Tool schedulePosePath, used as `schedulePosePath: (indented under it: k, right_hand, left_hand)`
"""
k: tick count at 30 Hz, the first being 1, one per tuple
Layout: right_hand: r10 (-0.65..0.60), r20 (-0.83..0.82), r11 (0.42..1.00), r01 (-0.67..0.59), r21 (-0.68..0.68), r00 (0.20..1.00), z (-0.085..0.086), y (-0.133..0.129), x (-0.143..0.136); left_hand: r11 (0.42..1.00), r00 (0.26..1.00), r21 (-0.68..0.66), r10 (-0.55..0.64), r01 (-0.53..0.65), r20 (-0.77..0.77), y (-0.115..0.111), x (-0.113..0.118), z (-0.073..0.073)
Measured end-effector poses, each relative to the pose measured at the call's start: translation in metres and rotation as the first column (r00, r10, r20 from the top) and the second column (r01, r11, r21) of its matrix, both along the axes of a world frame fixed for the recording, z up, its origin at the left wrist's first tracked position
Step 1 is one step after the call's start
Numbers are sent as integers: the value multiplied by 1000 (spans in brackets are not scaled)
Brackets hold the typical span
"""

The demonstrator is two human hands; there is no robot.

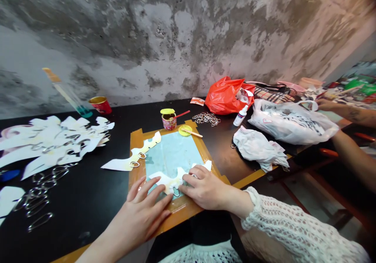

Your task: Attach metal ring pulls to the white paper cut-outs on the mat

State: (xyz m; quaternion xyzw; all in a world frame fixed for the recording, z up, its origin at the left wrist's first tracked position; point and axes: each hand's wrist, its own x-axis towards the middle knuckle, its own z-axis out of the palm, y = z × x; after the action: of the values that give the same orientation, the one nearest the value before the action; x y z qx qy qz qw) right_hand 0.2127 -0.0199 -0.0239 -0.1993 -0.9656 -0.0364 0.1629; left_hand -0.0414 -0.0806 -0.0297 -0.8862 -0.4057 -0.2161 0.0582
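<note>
A white cut-out piece [169,178] lies on the pale blue sheet [173,151], with a metal ring [176,192] at its lower edge. My left hand [145,206] rests with fingers spread over the piece's left part, fingertips touching it. My right hand [202,187] has its fingers bent together on the piece's right part, thumb and index finger beside the ring; whether they pinch it is hidden. A second white piece [123,164] with two metal rings lies at the upper left of the sheet, partly on the brown tape border [136,139].
Behind the sheet stand an open pink jar [169,121] and a yellow lid [185,130] with a stick. White pieces [58,141] and metal pins [39,200] lie left. Right are rings [206,118], a bottle [240,116], bags [293,122], a cloth [260,145] and another person's arms [352,159].
</note>
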Motion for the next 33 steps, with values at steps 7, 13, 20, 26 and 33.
schedulePosePath:
  k: [7,13,20,26,33]
  right_hand:
    - [91,100,989,-101,106,991,9,4,4]
    - [193,175,902,-245,356,965,7,5,-6]
    - [170,69,954,-181,238,983,16,7,-10]
    - [-340,-392,929,239,-283,855,1,2,20]
    - [-570,-522,813,343,-471,635,-23,-8,47]
  left_hand:
    - [1000,999,1,1,-1,-34,1,1,2]
    - [1000,999,-16,3,-3,-40,2,4,4]
    - [998,994,-41,42,-47,-102,1,15,12]
    - [999,996,21,51,-50,-66,2,13,11]
    - [999,1000,42,14,-14,-18,7,-1,6]
